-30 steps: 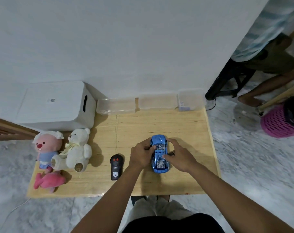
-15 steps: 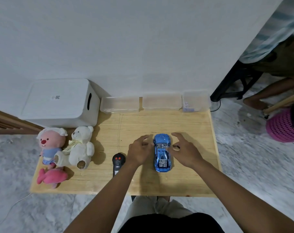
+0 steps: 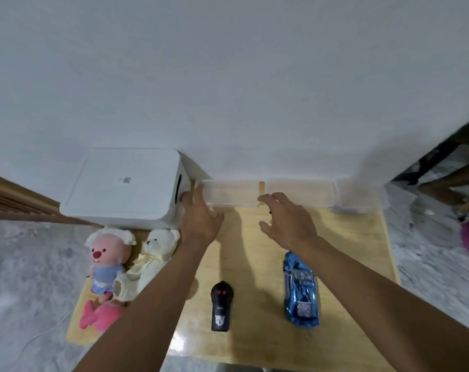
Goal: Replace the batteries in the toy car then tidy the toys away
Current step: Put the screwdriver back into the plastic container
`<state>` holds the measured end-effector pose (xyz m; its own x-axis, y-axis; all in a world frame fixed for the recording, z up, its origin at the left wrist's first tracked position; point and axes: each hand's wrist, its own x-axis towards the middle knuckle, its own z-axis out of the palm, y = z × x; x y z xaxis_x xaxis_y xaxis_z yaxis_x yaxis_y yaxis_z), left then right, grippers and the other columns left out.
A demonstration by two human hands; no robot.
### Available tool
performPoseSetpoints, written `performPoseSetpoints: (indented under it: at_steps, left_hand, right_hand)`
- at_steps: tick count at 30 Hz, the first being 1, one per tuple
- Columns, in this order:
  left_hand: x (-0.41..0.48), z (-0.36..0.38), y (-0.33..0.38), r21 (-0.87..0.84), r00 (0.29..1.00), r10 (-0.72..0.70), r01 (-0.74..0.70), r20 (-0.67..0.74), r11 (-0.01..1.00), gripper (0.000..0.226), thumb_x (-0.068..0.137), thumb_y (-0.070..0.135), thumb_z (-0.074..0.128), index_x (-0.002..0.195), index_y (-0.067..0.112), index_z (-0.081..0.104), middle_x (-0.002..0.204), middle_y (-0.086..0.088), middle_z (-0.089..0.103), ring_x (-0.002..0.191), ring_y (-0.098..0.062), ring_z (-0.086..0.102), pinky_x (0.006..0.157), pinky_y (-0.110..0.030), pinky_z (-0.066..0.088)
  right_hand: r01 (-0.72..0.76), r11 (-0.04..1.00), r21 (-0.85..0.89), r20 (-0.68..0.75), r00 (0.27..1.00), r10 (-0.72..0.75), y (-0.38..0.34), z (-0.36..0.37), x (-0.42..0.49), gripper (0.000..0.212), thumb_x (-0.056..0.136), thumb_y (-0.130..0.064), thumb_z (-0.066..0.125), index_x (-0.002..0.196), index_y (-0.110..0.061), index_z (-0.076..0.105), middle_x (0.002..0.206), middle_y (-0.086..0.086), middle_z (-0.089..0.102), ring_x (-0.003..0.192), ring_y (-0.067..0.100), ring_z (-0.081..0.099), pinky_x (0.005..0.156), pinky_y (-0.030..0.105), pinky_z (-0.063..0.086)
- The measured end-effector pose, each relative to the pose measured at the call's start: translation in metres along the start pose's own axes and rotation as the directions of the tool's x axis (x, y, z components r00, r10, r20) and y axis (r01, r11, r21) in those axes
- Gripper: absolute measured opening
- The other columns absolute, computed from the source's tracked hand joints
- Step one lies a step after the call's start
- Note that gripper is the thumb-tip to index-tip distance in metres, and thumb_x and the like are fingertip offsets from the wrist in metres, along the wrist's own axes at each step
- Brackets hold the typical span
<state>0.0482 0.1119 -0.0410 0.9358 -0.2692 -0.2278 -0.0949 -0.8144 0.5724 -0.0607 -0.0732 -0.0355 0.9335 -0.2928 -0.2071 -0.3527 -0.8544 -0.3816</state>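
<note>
Wooden table (image 3: 356, 251) holds the toy car (image 3: 301, 291), untouched, nearside of the fingers (image 3: 271, 198).

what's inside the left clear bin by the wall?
Through the left clear bin only pale wood tone shows, no contents. The left hand covers its left end, and blur would hide anything small.

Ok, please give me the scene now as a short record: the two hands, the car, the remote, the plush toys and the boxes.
left hand: open, empty, by the clear boxes at the wall
right hand: open, empty, fingers spread, above the table
toy car: blue, on the table, untouched
remote: black, left of the car
left edge: pink doll, white bear, pink fish
storage box: white, lid on, behind the bear
</note>
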Motion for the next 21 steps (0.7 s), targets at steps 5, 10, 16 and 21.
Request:
performPoseSetpoints:
  at_steps: [5,10,16,21]
  left_hand:
    - [0.036,0.009,-0.020,0.052,0.999,0.039,-0.040,0.032,0.998,0.085,0.090,0.025,0.074,0.156,0.027,0.021,0.160,-0.013,0.020,0.137,-0.032,0.042,0.100,-0.044,0.049]
    - [0.038,0.018,-0.025,-0.007,0.997,0.080,-0.080,0.014,0.997,0.082,0.095,0.024,0.069,0.156,0.036,0.016,0.164,-0.006,0.012,0.148,-0.024,0.029,0.098,-0.047,0.049]
    - [0.045,0.020,-0.030,-0.044,0.996,0.088,-0.087,0.009,0.995,0.080,0.099,0.025,0.063,0.157,0.038,0.010,0.165,-0.006,0.012,0.148,-0.026,0.030,0.094,-0.045,0.051]
    - [0.045,0.021,-0.026,-0.013,0.996,0.042,-0.041,0.073,0.999,0.090,0.094,0.057,0.061,0.160,0.038,0.003,0.168,-0.005,-0.003,0.154,-0.025,0.022,0.108,-0.048,0.045]
  right_hand:
    - [-0.073,0.972,-0.223,0.025,0.996,0.081,-0.036,0.027,0.056,0.072,0.088,-0.047,0.070,0.146,-0.029,0.031,0.157,0.007,0.027,0.086,0.037,0.068,0.075,0.039,0.053]
    - [-0.138,0.948,-0.286,-0.023,0.990,0.137,-0.044,0.035,0.070,0.068,0.090,-0.046,0.066,0.145,-0.024,0.032,0.155,0.011,0.028,0.079,0.036,0.068,0.065,0.035,0.045]
    - [-0.170,0.938,-0.301,-0.047,0.985,0.164,-0.047,0.035,0.073,0.061,0.090,-0.045,0.063,0.142,-0.024,0.037,0.152,0.010,0.032,0.074,0.036,0.068,0.063,0.034,0.046]
    - [-0.175,0.951,-0.256,-0.052,0.985,0.167,-0.043,0.035,0.072,0.057,0.091,-0.047,0.063,0.139,-0.028,0.041,0.151,0.002,0.035,0.077,0.035,0.069,0.069,0.036,0.053]
